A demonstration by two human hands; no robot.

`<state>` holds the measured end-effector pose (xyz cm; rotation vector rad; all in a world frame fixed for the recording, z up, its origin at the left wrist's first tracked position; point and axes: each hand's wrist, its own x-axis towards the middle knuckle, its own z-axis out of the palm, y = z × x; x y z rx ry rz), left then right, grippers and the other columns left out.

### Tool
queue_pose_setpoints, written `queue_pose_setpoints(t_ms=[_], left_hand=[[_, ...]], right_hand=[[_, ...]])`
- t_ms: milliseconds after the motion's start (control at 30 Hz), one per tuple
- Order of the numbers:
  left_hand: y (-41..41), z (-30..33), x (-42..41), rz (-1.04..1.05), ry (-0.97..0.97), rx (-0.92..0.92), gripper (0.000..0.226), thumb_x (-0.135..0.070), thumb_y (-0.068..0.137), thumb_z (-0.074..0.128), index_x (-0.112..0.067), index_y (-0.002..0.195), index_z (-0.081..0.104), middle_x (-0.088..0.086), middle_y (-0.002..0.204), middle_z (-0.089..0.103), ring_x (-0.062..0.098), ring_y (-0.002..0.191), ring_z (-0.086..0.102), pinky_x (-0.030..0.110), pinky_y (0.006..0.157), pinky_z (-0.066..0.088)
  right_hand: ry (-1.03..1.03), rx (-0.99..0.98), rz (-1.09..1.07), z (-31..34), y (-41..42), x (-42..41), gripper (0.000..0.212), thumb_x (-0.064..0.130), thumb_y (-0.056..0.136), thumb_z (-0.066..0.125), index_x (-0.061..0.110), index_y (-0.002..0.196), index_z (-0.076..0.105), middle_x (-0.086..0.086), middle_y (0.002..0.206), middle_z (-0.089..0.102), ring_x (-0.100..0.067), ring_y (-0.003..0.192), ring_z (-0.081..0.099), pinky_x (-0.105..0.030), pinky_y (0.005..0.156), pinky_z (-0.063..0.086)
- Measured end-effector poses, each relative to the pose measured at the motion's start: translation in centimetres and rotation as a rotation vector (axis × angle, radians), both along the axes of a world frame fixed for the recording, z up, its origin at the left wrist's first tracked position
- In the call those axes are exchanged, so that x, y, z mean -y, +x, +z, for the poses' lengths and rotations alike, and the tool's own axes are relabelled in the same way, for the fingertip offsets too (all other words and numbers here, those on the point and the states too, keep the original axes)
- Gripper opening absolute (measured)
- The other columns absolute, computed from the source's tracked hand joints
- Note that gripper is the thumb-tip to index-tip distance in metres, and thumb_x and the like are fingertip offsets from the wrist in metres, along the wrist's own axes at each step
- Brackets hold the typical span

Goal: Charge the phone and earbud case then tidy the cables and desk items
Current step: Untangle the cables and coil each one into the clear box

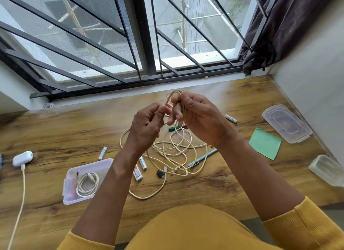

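Yellow sleeves frame two raised hands. Right hand curls its fingers round a looped bundle of cream braided cable; left hand pinches a strand just beside it (blurry). Loose cable hangs straight down to the wooden desk.

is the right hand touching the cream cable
Touching. The head view shows the right hand with fingers curled round loops of the cream cable.

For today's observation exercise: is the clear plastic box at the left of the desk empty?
No. The clear box holds a coiled white cable and some small items.
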<state>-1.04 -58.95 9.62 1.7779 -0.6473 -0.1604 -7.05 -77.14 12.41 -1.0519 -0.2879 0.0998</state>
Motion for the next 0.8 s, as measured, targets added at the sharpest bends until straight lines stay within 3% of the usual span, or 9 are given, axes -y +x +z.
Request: queue_pose_setpoints(t_ms=[100, 233, 300, 467, 600, 700, 800], left_hand=[[-0.7, -0.7, 0.7, 0.080, 0.121, 0.028, 0.023, -0.043, 0.109, 0.049, -0.048, 0.094, 0.067, -0.010, 0.057, 0.053, 0.012, 0.048, 0.049, 0.033, 0.051, 0.043], [-2.4, -1.4, 1.6, 0.086, 0.200, -0.022, 0.024, -0.033, 0.113, 0.048, -0.031, 0.105, 0.071, -0.022, 0.061, 0.058, 0.000, 0.053, 0.052, 0.029, 0.057, 0.038], [-3.4, -1.2, 1.9, 0.032, 0.295, -0.025, 0.025, -0.032, 0.112, 0.050, -0.035, 0.101, 0.071, -0.024, 0.062, 0.059, -0.002, 0.056, 0.053, 0.026, 0.058, 0.036], [-3.9, 0.0, 2.2, -0.009, 0.413, 0.005, 0.034, -0.040, 0.109, 0.054, -0.035, 0.075, 0.055, -0.004, 0.065, 0.061, 0.014, 0.061, 0.055, 0.037, 0.061, 0.043], [-3.0, 1.2, 1.7, -0.088, 0.427, -0.006, 0.027, -0.040, 0.107, 0.059, -0.032, 0.082, 0.066, -0.007, 0.063, 0.058, 0.006, 0.055, 0.050, 0.033, 0.057, 0.040], [-1.9, 2.0, 0.8, -0.147, 0.408, -0.030, 0.021, -0.032, 0.104, 0.066, -0.031, 0.085, 0.073, -0.006, 0.059, 0.059, 0.007, 0.051, 0.051, 0.033, 0.054, 0.041], [-0.9, 3.2, 0.2, -0.118, 0.367, 0.041, 0.010, -0.023, 0.102, 0.071, -0.023, 0.104, 0.081, -0.017, 0.060, 0.065, 0.001, 0.053, 0.059, 0.014, 0.053, 0.042]], right_hand=[[0.105, -0.024, -0.049, -0.1, 0.6, -0.4, 0.032, 0.016, 0.115, 0.029, 0.003, 0.124, 0.056, -0.010, 0.094, 0.072, -0.033, 0.103, 0.070, -0.045, 0.095, 0.046], [0.213, -0.059, -0.096, 0.5, 1.5, -0.6, 0.028, 0.014, 0.115, 0.027, 0.010, 0.124, 0.053, -0.010, 0.124, 0.075, -0.031, 0.129, 0.065, -0.038, 0.102, 0.050], [0.218, -0.078, -0.123, 0.6, 1.7, -0.7, 0.024, 0.013, 0.115, 0.028, 0.011, 0.123, 0.051, -0.010, 0.130, 0.072, -0.029, 0.132, 0.064, -0.037, 0.103, 0.049], [0.023, -0.076, -0.290, 0.0, 1.6, -1.5, 0.017, 0.010, 0.115, 0.029, 0.006, 0.127, 0.042, -0.020, 0.132, 0.069, -0.029, 0.130, 0.066, -0.033, 0.105, 0.050], [-0.239, -0.045, -0.381, -0.9, 1.4, -1.6, 0.017, 0.006, 0.114, 0.036, -0.003, 0.122, 0.048, -0.026, 0.125, 0.071, -0.030, 0.122, 0.070, -0.038, 0.108, 0.053], [-0.433, -0.052, -0.419, -1.3, 1.3, -1.3, 0.016, 0.001, 0.112, 0.040, -0.009, 0.118, 0.051, -0.023, 0.110, 0.074, -0.033, 0.110, 0.074, -0.043, 0.093, 0.061], [-0.713, 0.002, -0.498, -1.7, 1.0, -1.2, 0.013, 0.000, 0.108, 0.045, 0.001, 0.109, 0.058, -0.023, 0.096, 0.068, -0.043, 0.090, 0.068, -0.062, 0.080, 0.059]])
